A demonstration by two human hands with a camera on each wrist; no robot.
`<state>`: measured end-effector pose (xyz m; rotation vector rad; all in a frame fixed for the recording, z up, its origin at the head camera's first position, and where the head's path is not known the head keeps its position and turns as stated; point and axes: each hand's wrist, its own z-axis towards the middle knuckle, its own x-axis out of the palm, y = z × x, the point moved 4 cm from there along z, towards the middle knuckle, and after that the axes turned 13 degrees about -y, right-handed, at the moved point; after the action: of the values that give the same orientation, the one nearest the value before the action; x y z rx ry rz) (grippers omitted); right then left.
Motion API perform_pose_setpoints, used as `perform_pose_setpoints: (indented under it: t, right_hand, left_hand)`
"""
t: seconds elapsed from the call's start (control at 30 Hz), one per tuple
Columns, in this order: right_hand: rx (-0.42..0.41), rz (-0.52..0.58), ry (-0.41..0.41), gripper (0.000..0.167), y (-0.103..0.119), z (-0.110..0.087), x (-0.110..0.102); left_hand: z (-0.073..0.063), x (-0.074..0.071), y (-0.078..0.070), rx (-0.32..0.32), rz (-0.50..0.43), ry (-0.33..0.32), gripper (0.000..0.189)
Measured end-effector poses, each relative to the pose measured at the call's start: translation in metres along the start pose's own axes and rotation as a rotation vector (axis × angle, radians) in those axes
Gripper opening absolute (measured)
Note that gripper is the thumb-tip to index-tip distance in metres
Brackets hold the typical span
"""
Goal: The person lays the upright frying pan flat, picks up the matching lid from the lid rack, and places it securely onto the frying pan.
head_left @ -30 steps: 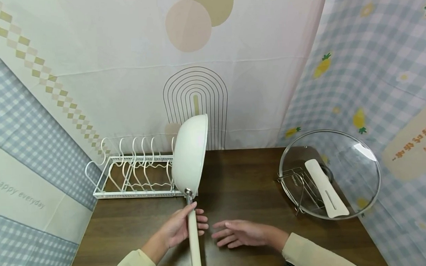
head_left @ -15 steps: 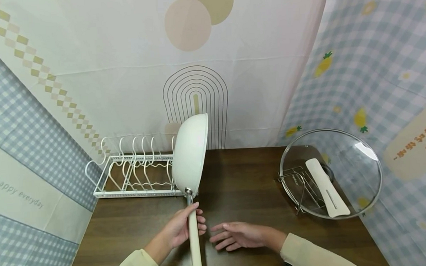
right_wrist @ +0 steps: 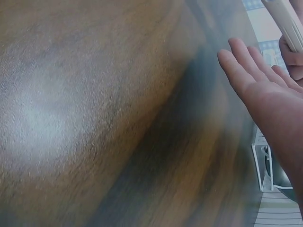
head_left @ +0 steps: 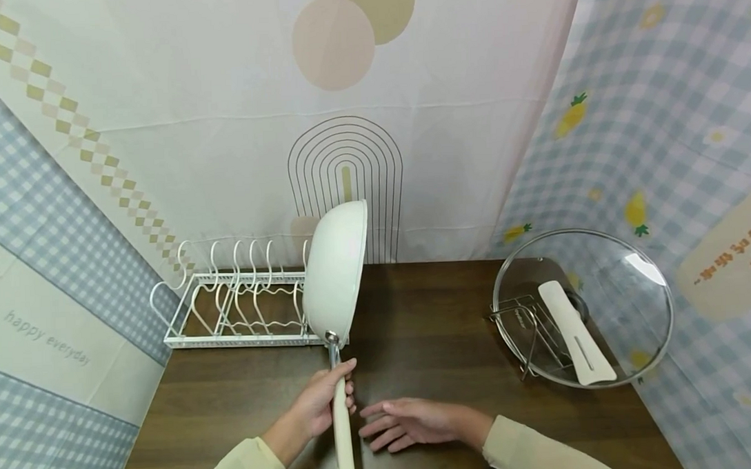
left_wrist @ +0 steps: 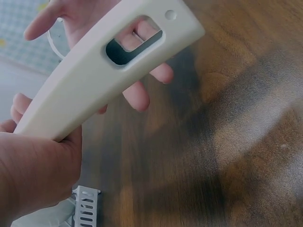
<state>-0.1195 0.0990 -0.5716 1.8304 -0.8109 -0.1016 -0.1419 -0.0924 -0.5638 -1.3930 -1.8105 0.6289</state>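
Note:
A white wok (head_left: 335, 270) stands on its side at the right end of the white wire rack (head_left: 242, 341), its long cream handle (left_wrist: 90, 78) pointing toward me. My left hand (head_left: 319, 402) grips that handle just below the metal joint, thumb along the top. In the left wrist view the handle's slotted end juts past the fist. My right hand (head_left: 413, 423) hovers to the right of the handle, fingers straight and spread, holding nothing. The right wrist view shows the same hand (right_wrist: 265, 90) palm up, with the handle beyond its fingertips.
On the right a glass lid (head_left: 626, 301) with a white bar handle (head_left: 578, 334) leans in a small wire stand (head_left: 528, 343). Patterned cloth walls enclose the brown wooden table (head_left: 428, 315) at the back and both sides.
My right hand has drifted slightly left and toward me, nearer the handle. The left hand's fingers have closed further around the handle. The wok has kept its place.

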Motion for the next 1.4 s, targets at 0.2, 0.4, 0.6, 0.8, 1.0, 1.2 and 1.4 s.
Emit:
perform_pose_setpoints:
  t: [0.2,0.4,0.6,0.8,1.0,1.2,1.4]
  right_hand:
    - [0.009,0.022,0.029,0.071,-0.005,0.004,0.006]
    - [0.024,0.050,0.058,0.070,-0.010,0.007,0.013]
    - [0.053,0.056,0.059,0.070,-0.011,0.009,0.017]
    - [0.072,0.065,0.062,0.072,-0.011,0.013,0.019]
    - [0.086,0.095,0.074,0.075,-0.013,0.018,0.025]
    - [0.094,0.136,0.072,0.073,-0.017,0.022,0.032]
    - [0.083,0.178,0.103,0.072,-0.016,0.024,0.036]
  left_hand:
    - [0.000,0.001,0.002,0.015,-0.004,0.025,0.030]
    - [0.000,0.000,0.003,0.013,-0.002,0.030,0.030]
    - [0.001,0.001,0.002,0.022,0.007,0.033,0.030]
    - [0.000,0.002,0.001,0.028,0.020,0.031,0.031]
    - [-0.003,0.003,-0.002,0.036,0.020,0.030,0.030]
    - [-0.003,0.002,-0.002,0.034,0.015,0.009,0.029]
    - [-0.004,0.002,-0.002,0.027,0.017,0.005,0.031]
